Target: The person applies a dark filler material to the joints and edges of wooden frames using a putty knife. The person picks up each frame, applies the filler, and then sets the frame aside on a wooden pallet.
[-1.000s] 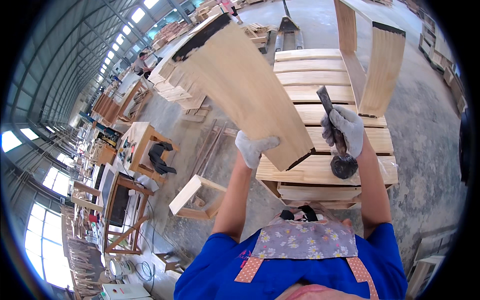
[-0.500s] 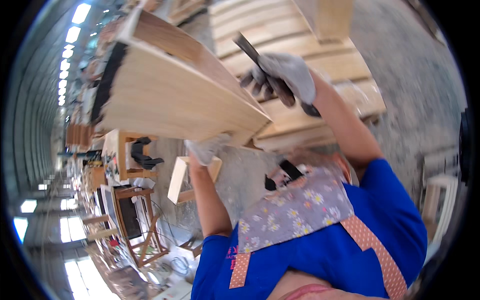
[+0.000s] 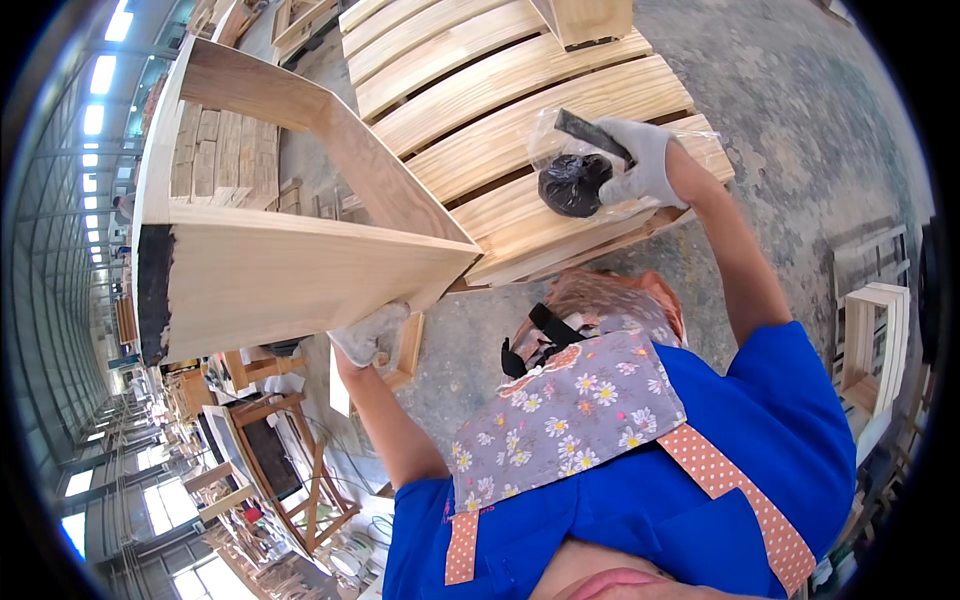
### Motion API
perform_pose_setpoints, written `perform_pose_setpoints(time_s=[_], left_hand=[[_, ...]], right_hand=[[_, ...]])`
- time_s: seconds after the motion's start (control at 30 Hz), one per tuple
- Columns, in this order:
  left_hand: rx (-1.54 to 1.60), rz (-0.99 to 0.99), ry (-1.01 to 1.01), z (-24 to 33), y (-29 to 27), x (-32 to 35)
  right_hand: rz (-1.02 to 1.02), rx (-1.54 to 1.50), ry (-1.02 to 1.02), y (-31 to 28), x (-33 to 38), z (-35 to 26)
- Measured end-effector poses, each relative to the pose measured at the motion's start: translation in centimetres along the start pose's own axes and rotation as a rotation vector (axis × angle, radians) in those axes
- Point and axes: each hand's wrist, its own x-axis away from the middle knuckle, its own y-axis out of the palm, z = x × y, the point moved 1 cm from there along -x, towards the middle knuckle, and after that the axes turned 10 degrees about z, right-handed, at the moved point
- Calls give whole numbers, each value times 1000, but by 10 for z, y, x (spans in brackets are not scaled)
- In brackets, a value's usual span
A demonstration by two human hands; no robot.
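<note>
My left hand (image 3: 368,333), in a pale work glove, grips the lower edge of a large pale wooden frame piece (image 3: 290,265) that is lifted and tilted toward me; one end of it is dark and rough. In my gloved right hand (image 3: 645,160) is a dark tool (image 3: 578,170) with a round black head wrapped in clear plastic, resting on a stack of pale slatted wooden panels (image 3: 480,100). A blue shirt and a flowered apron (image 3: 560,420) fill the lower view.
A wooden block (image 3: 590,18) stands on the far end of the slatted stack. White framed pieces (image 3: 875,340) lean at the right on the concrete floor. Wooden benches and stools (image 3: 270,450) crowd the lower left. A long hall with roof lights runs along the left.
The large wooden piece has swung down and left, from overhead to beside me. My right hand with the black tool has come down onto the slatted stack. The view has tilted downward.
</note>
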Motion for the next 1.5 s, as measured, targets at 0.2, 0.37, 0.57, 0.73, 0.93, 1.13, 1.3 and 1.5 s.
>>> perform_pose_setpoints(time_s=[0.2,0.37,0.57,0.73,0.93,1.13,1.3,1.5], left_hand=[[93,-30,-377,-13,-20,5],[231,10,-465,-23,-31,18],[478,-15,-538,-32,-37,28],[602,46,-504,-29,-27,23],[342,3,-430,-5,-15,15],[471,27,-431,-14,-30,20],[351,74,-259,-13,-66,9],[466,-28,-191,-69,-75,-25]], right_hand=[[171,151,-235,32,-6,38],[64,2,-167,16,-10,31],[-15,-629,-15,-23,-53,-53],[-218,-768,-89,36,-133,-175],[-268,-970,67,132,-219,-278],[-248,-1005,5,129,-221,-302],[-167,-867,-4,75,-140,-328],[-72,-938,-89,61,-161,-311]])
